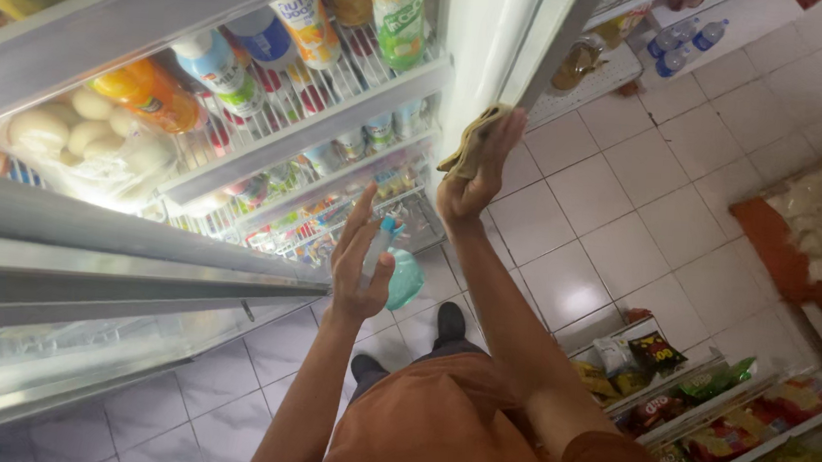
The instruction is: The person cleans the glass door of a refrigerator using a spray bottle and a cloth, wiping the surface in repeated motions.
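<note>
My right hand (478, 173) presses a folded yellowish cloth (472, 141) against the edge of the open glass fridge door (550, 38). My left hand (359, 261) holds a spray bottle (400, 274) with teal liquid and a blue-red nozzle, its index finger stretched upward. Both hands are raised in front of the open drinks fridge (244, 142), whose wire shelves carry bottles and packets.
Another glass door (90, 266) juts out at left, close to my left arm. White tiled floor (625, 207) lies below. A snack rack (707, 416) stands at lower right, and a low shelf with water bottles (680, 42) at top right. My feet (450, 321) show below.
</note>
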